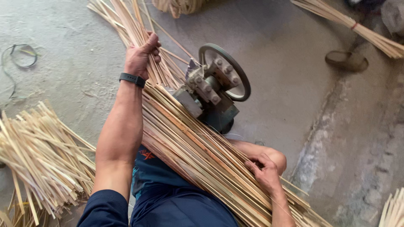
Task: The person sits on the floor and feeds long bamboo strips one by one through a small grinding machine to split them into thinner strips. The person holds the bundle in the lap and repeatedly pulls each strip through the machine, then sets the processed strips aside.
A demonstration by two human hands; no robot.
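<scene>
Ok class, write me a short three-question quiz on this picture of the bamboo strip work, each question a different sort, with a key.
1. True or false: the left hand grips the long bundle of bamboo strips at its far end.
2. Multiple choice: the right hand rests on A) the flywheel, B) the bundle near the knee, C) the floor.
3. Fill in: the small machine beside the bundle has a round ____ on its side.

Key
1. True.
2. B.
3. Wheel. A loose pile of shorter strips lies on the concrete floor to the person's left.
</scene>
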